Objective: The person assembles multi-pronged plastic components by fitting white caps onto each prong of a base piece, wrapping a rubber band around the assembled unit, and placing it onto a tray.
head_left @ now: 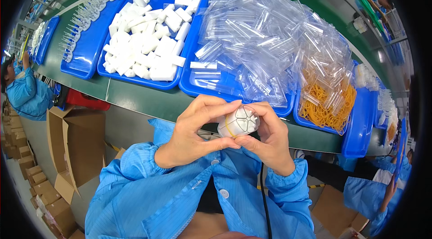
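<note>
Both hands hold a short, round white piece (239, 122) in front of my chest. Dark lines split its end face into petal-like segments, and a yellow rubber band wraps its side. My left hand (191, 132) grips it from the left between thumb and fingers. On the other side, the thumb and fingers of my right hand (271, 139) close on it. Beyond the hands lies a blue tray (198, 86) heaped with clear plastic sleeves (256, 36). Yellow rubber bands (327, 106) fill a smaller tray to the right.
White foam-like blocks (150, 36) fill another blue tray (101, 54). Farther left, a tray (87, 56) holds upright white stemmed parts (92, 9). All stand on a green bench (130, 101). Open cardboard boxes (83, 144) sit on the floor; co-workers (29, 88) are at both sides.
</note>
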A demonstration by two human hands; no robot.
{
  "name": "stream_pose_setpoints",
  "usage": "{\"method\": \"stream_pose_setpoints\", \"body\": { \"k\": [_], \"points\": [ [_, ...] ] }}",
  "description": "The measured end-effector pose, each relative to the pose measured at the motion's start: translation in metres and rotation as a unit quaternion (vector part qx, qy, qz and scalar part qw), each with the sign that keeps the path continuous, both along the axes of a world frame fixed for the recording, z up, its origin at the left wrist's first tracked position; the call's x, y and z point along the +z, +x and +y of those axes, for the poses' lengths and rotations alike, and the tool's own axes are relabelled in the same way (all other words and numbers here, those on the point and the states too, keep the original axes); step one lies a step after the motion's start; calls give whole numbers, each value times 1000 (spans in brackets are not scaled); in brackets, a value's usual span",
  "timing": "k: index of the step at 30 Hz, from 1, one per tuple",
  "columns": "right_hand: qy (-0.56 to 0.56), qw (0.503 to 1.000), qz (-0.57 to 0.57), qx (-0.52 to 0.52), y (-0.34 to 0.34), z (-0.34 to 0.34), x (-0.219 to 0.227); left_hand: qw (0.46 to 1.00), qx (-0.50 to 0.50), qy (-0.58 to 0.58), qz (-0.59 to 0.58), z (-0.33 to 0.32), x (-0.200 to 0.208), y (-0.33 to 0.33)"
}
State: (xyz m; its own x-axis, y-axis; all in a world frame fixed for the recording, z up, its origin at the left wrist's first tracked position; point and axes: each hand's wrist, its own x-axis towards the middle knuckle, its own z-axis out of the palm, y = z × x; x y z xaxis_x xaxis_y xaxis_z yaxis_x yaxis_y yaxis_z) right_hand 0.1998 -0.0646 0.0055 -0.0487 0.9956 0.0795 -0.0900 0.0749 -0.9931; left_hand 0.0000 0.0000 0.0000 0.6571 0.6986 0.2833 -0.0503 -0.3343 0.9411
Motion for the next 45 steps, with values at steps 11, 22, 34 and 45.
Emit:
{"method": "stream_pose_setpoints", "body": {
  "k": [11,22,34,45],
  "points": [
    [187,925,-304,-130,-7,13,22,892,-31,-419,-167,13,9,5],
    [224,882,-354,-215,-15,11,13,941,-40,-325,-87,3,18,17],
    [117,967,-155,-164,1,-6,7,870,-96,-467,-128,4,11,17],
    [95,977,-158,-105,7,-17,23,800,-141,-561,-158,-11,5,32]
  ]
}}
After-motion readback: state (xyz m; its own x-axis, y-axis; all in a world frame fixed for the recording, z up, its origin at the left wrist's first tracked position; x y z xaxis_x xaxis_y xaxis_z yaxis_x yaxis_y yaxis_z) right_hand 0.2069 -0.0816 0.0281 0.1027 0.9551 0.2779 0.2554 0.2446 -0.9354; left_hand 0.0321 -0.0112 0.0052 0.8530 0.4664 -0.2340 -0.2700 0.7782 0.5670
